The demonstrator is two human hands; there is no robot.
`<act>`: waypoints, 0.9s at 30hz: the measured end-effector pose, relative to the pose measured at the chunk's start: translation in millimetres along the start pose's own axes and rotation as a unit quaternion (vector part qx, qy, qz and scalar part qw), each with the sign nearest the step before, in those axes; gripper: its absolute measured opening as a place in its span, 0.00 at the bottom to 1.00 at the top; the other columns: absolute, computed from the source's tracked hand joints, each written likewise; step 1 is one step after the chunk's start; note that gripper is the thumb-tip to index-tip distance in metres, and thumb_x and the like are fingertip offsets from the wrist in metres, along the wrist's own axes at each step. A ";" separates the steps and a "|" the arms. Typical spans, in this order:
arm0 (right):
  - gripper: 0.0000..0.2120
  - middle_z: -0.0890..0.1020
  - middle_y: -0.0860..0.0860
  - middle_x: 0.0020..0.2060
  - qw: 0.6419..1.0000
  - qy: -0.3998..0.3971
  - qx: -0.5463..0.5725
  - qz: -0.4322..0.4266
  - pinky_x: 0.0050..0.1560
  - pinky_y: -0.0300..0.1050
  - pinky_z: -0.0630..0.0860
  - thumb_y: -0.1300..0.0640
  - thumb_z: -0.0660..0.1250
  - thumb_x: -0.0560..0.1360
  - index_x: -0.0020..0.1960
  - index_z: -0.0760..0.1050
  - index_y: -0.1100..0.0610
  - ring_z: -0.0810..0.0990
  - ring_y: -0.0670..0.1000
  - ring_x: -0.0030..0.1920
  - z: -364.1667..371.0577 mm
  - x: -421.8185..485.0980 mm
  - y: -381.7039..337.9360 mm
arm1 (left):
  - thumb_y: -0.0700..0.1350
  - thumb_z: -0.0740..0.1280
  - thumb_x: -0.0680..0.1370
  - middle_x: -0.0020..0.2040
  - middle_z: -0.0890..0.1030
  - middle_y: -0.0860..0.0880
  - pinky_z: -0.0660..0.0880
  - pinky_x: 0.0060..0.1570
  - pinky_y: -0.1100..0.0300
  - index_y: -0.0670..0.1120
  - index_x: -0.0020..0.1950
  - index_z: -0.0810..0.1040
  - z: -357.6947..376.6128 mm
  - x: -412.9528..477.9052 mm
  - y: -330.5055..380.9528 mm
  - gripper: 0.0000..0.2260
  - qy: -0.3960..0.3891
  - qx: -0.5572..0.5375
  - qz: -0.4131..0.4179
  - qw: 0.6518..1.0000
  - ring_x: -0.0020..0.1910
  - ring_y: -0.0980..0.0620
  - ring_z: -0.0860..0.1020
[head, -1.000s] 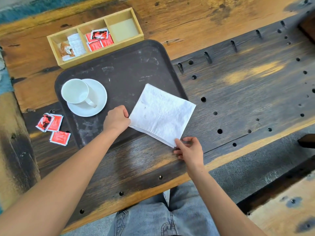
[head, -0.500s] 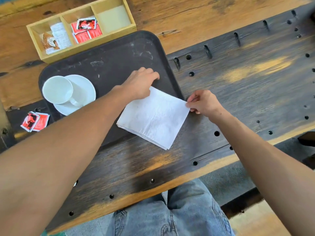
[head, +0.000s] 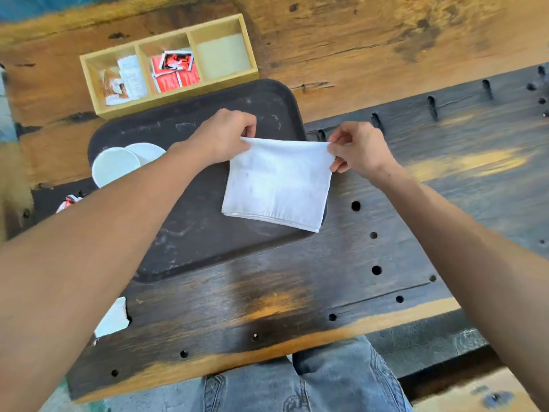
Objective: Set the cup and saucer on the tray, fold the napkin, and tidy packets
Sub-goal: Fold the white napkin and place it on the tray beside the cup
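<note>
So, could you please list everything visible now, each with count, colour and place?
napkin: one, white, held over the tray's right part
tray: one, dark, centre of table
cup and saucer: one each, white, tray's left end
organiser box: one, pale wood, three compartments, behind tray
packets: several, red, middle compartment; pale ones in the left compartment
loose packet: red, left of tray, partly hidden
table: wooden
left hand, right hand: each pinching a napkin corner

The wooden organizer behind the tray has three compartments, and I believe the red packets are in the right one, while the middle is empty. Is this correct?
Not quite. In the head view the wooden organizer does have three compartments, but the red packets lie in the middle one. The right compartment is the empty one.
</note>
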State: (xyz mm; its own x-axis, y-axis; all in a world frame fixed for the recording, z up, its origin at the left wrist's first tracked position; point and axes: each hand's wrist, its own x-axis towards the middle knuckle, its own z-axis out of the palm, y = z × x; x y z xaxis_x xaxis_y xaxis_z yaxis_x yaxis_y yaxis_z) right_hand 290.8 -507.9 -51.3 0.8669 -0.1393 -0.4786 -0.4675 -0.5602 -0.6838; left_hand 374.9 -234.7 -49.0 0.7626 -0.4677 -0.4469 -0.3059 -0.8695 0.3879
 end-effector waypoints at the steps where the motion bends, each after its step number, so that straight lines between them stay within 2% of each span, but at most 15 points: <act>1: 0.02 0.86 0.61 0.38 1.000 0.003 0.009 -0.007 0.33 0.42 0.84 0.65 0.68 0.78 0.47 0.79 0.61 0.87 0.51 0.32 -0.7 -0.6 -3.5 | 0.37 0.70 0.76 0.43 0.80 0.48 0.79 0.44 0.44 0.51 0.42 0.75 -1.8 -5.0 -1.2 0.09 0.010 -0.004 0.003 1.000 0.45 0.44 0.79; 4: 0.02 0.85 0.63 0.41 0.999 0.015 0.027 -0.019 0.37 0.44 0.86 0.65 0.69 0.76 0.48 0.80 0.64 0.88 0.51 0.34 0.5 -11.7 -10.7 | 0.35 0.69 0.75 0.43 0.80 0.49 0.79 0.43 0.44 0.51 0.41 0.74 -1.1 -21.6 -6.5 0.11 0.031 -0.001 0.013 0.999 0.45 0.43 0.78; 7: 0.02 0.86 0.61 0.43 0.999 0.014 0.032 -0.030 0.42 0.46 0.86 0.66 0.71 0.75 0.47 0.81 0.63 0.88 0.50 0.37 7.3 -33.9 -11.6 | 0.33 0.67 0.73 0.44 0.78 0.51 0.78 0.43 0.45 0.49 0.42 0.74 7.5 -41.9 -11.6 0.10 0.052 0.015 0.028 0.998 0.46 0.44 0.77; 9: 0.02 0.87 0.57 0.40 0.999 0.013 0.013 -0.044 0.42 0.38 0.83 0.65 0.73 0.74 0.46 0.82 0.60 0.88 0.46 0.37 13.8 -51.4 -7.4 | 0.33 0.66 0.72 0.44 0.76 0.52 0.76 0.41 0.47 0.48 0.43 0.74 17.0 -56.1 -14.6 0.10 0.070 0.022 0.046 0.996 0.48 0.45 0.75; 11: 0.03 0.87 0.54 0.38 0.998 0.021 -0.022 -0.049 0.41 0.29 0.76 0.62 0.75 0.72 0.45 0.84 0.56 0.86 0.45 0.37 22.2 -69.8 -0.9 | 0.32 0.66 0.71 0.44 0.75 0.50 0.75 0.39 0.48 0.47 0.44 0.74 28.8 -70.1 -18.7 0.10 0.083 0.032 0.079 0.993 0.49 0.46 0.74; 14: 0.03 0.88 0.52 0.40 0.998 0.033 -0.028 -0.041 0.47 0.36 0.76 0.57 0.76 0.72 0.45 0.86 0.55 0.85 0.48 0.41 36.0 -93.0 11.3 | 0.31 0.66 0.70 0.43 0.73 0.50 0.73 0.36 0.49 0.45 0.44 0.74 46.6 -88.3 -24.3 0.10 0.094 0.055 0.129 0.986 0.48 0.45 0.73; 17: 0.04 0.89 0.53 0.45 0.999 0.035 -0.028 -0.028 0.55 0.43 0.79 0.59 0.75 0.74 0.48 0.86 0.58 0.87 0.52 0.46 50.7 -107.4 24.2 | 0.32 0.67 0.71 0.42 0.72 0.51 0.69 0.36 0.54 0.45 0.43 0.73 63.9 -103.8 -28.9 0.09 0.095 0.070 0.168 0.979 0.46 0.45 0.73; 19: 0.04 0.89 0.54 0.46 0.998 0.040 -0.037 -0.017 0.56 0.44 0.79 0.60 0.74 0.75 0.49 0.86 0.58 0.87 0.54 0.47 57.6 -111.7 32.2 | 0.33 0.69 0.72 0.42 0.74 0.49 0.68 0.37 0.55 0.45 0.44 0.74 74.9 -110.7 -32.3 0.08 0.093 0.080 0.186 0.975 0.48 0.45 0.74; 23: 0.05 0.87 0.58 0.44 0.997 0.050 -0.064 -0.012 0.55 0.50 0.79 0.61 0.74 0.74 0.49 0.86 0.57 0.85 0.57 0.44 68.1 -114.3 44.3 | 0.33 0.71 0.73 0.43 0.77 0.46 0.73 0.35 0.53 0.43 0.44 0.76 89.1 -116.6 -37.4 0.08 0.094 0.085 0.198 0.972 0.48 0.43 0.77; 25: 0.05 0.87 0.57 0.42 0.996 0.059 -0.070 -0.021 0.53 0.45 0.78 0.62 0.75 0.74 0.49 0.86 0.58 0.85 0.57 0.43 72.8 -113.7 47.8 | 0.32 0.71 0.72 0.43 0.77 0.46 0.71 0.34 0.54 0.43 0.44 0.76 92.2 -117.0 -38.8 0.08 0.093 0.085 0.200 0.972 0.48 0.43 0.76; 27: 0.05 0.87 0.55 0.44 0.994 0.064 -0.078 -0.034 0.48 0.34 0.76 0.64 0.75 0.73 0.48 0.85 0.58 0.84 0.56 0.42 76.6 -112.9 50.6 | 0.32 0.71 0.73 0.43 0.76 0.46 0.70 0.33 0.54 0.43 0.44 0.76 94.1 -117.6 -40.5 0.08 0.088 0.084 0.196 0.973 0.48 0.43 0.76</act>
State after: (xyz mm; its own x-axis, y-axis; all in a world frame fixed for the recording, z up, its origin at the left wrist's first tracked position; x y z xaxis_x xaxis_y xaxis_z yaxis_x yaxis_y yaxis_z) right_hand 156.1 -458.0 -74.0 0.9155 -0.1940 -0.3525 -0.3828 -0.6898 -0.6145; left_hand 244.0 -159.4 -88.1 0.6491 -0.7475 -0.1412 -0.6712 -0.6501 0.3563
